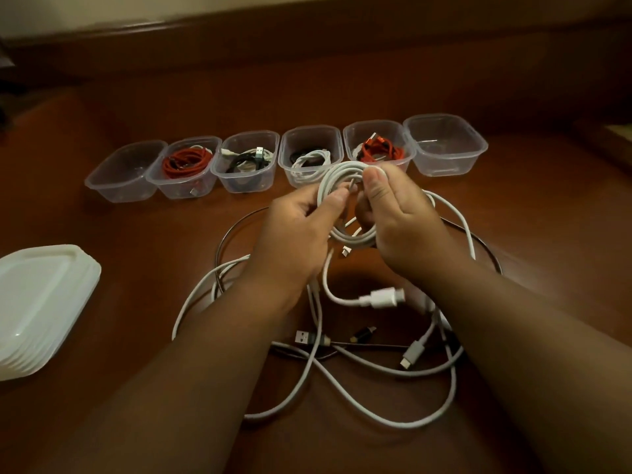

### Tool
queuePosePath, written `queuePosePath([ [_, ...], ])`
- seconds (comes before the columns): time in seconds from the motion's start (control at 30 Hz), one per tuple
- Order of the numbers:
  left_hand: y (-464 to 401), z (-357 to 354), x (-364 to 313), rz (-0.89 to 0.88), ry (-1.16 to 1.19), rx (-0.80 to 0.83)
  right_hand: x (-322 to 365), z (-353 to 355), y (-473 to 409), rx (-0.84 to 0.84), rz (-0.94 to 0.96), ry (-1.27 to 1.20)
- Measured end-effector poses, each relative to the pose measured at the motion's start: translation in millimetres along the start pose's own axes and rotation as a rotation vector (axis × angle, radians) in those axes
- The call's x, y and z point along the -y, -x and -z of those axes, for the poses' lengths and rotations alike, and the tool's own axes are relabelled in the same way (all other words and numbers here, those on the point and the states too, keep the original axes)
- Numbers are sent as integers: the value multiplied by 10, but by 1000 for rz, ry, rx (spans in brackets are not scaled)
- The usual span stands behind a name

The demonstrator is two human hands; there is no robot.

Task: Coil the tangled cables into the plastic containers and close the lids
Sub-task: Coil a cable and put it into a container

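Both hands hold a coiled white cable (pixel 342 172) above the brown table. My left hand (pixel 301 227) grips the coil's left side, thumb on top. My right hand (pixel 400 220) pinches its upper right side. A loose end with a white USB plug (pixel 383 297) hangs down from the coil. Under my hands lies a tangle of white and dark cables (pixel 342 378). Behind them stands a row of clear plastic containers: the leftmost (pixel 119 179) and the rightmost (pixel 444 148) hold nothing, while those between hold coiled red, black and white cables, for example a red one (pixel 186 162).
A stack of white lids (pixel 37 302) sits at the table's left edge. The table's raised wooden back edge (pixel 307 35) runs behind the containers. A step in the wood shows at the far right (pixel 608 138).
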State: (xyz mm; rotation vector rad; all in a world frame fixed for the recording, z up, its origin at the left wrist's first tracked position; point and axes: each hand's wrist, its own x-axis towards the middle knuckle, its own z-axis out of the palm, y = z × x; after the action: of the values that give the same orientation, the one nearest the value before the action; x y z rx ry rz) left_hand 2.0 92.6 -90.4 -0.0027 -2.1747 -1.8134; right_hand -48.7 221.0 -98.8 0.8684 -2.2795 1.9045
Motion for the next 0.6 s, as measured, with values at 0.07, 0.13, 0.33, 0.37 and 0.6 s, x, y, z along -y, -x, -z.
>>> queuePosePath([
  [0.07,3,32,-56,174,165,50,-40,13,-12,-3,24,112],
  [0.13,5,81,-94,336,278,101,-68,24,-27,-4,64,243],
  [0.33,14,131,-141,514,432,186,-99,24,-79,12,83,486],
  [0.37,21,128,-154,525,468,189,-104,24,-89,26,71,526],
  [0.6,1,51,-37,264,107,59,-85,31,-96,77,23,641],
])
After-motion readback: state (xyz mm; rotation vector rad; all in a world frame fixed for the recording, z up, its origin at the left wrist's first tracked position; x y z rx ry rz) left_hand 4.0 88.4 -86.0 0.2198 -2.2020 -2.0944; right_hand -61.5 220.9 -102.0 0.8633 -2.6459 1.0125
